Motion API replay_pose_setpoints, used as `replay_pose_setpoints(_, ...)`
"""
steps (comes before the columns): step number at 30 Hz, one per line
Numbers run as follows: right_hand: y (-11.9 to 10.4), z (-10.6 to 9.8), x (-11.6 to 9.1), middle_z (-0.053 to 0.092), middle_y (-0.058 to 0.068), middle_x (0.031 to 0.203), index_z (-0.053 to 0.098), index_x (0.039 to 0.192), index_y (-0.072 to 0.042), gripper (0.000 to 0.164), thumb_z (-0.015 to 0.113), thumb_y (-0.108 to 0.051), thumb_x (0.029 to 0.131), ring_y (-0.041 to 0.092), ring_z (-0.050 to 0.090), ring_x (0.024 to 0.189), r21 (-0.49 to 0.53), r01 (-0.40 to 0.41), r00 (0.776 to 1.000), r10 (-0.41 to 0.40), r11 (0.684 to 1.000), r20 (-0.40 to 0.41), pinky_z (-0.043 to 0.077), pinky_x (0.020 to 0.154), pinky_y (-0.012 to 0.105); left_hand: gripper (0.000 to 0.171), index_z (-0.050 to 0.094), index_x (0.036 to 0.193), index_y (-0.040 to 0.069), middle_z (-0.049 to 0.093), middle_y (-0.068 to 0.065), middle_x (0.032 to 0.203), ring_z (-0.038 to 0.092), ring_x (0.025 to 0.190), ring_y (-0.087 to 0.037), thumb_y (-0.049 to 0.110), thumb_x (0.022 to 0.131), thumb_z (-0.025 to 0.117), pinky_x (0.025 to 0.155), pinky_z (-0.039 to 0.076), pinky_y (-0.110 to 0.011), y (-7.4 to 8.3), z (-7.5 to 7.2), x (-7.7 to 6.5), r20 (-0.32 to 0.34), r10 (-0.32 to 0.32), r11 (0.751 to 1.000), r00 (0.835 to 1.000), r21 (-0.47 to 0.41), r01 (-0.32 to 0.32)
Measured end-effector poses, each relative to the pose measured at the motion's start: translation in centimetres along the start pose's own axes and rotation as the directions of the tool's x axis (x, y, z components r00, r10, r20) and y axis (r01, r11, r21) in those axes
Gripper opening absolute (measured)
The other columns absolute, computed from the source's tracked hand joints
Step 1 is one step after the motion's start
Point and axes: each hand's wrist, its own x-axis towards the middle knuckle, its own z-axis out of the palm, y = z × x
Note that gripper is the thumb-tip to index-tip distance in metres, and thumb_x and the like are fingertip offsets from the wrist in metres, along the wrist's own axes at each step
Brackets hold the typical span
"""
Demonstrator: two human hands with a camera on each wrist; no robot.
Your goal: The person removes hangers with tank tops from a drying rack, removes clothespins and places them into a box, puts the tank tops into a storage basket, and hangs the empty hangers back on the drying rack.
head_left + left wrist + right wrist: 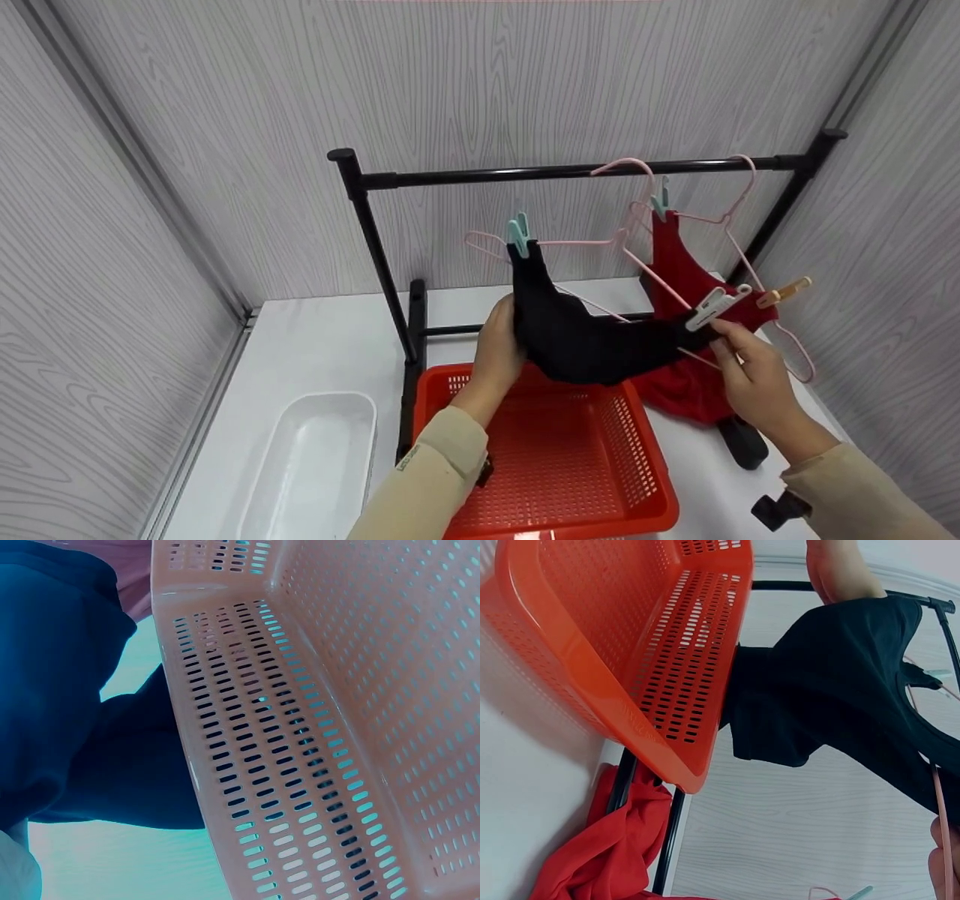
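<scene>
A black sleeveless top [592, 345] hangs on a pink hanger [577, 242], one strap held there by a teal clothespin [519, 234]. My left hand [496, 349] is against the top's left side, its fingers largely hidden by the cloth. At the other strap, my right hand [757, 379] pinches the black fabric just below a white clothespin [716, 306]. The right wrist view shows the top [832, 682] stretched between the left hand [844, 570] and the right fingertips [941, 862], which are beside the hanger's pink wire. Dark cloth [60, 690] fills the left wrist view's left side.
A black rack's bar [495, 175] carries the hangers. Behind my right hand hangs a red garment [686, 277] with a teal clothespin [660, 199] and an orange one [784, 292]. Below stands a red perforated basket [652, 465]; a white tray [367, 427] is at left.
</scene>
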Motion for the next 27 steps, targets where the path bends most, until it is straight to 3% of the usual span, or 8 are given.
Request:
replay_pose_setpoints(8, -0.1, 0.0, 0.2, 0.064, 0.004, 0.090, 0.064, 0.110, 0.015, 0.028, 0.056, 0.024, 0.085, -0.008, 0.051, 0.087, -0.011, -0.005, 1.000, 0.005, 1.000, 0.004, 0.038, 0.084, 0.006, 0.046, 0.057, 0.126, 0.002, 0.060, -0.011, 0.124, 0.058, 0.117, -0.023, -0.015, 0.083, 0.056, 0.103, 0.046, -0.033, 0.0, -0.9, 0.1, -0.055, 0.047, 0.997, 0.997, -0.055, -0.050)
replay_pose_setpoints(12, -0.1, 0.0, 0.3, 0.062, -0.003, 0.089, 0.064, 0.110, 0.015, 0.028, 0.056, 0.023, 0.084, -0.008, 0.050, 0.085, -0.022, 0.000, 1.000, 0.000, 1.000, -0.010, 0.038, 0.083, 0.006, 0.053, 0.059, 0.124, 0.001, 0.061, -0.011, 0.124, 0.058, 0.117, -0.022, -0.020, 0.077, 0.056, 0.103, 0.046, -0.033, 0.4, -1.6, 0.3, -0.080, 0.066, 0.996, 0.995, -0.055, -0.071)
replay_pose_setpoints(21, 0.0, -0.2, 0.6, 0.062, -0.016, 0.109, 0.064, 0.111, 0.015, 0.029, 0.055, 0.025, 0.085, -0.010, 0.055, 0.099, 0.037, -0.018, 1.000, 0.018, 0.999, -0.020, 0.040, 0.088, 0.006, 0.045, 0.064, 0.120, 0.000, 0.064, -0.012, 0.120, 0.061, 0.116, -0.023, -0.017, 0.079, 0.071, 0.103, 0.046, -0.031, 2.2, -3.5, 0.8, -0.123, 0.077, 0.997, 0.989, -0.011, -0.079)
replay_pose_setpoints(27, 0.1, -0.1, 0.7, 0.061, -0.019, 0.110, 0.064, 0.111, 0.016, 0.030, 0.055, 0.026, 0.084, -0.010, 0.056, 0.100, 0.052, 0.007, 1.000, -0.005, 0.999, -0.024, 0.041, 0.088, 0.006, 0.040, 0.066, 0.119, 0.000, 0.066, -0.010, 0.116, 0.063, 0.111, -0.022, -0.006, 0.081, 0.077, 0.099, 0.049, -0.032, 3.0, -3.9, 0.4, -0.142, 0.055, 0.998, 0.988, -0.035, -0.060)
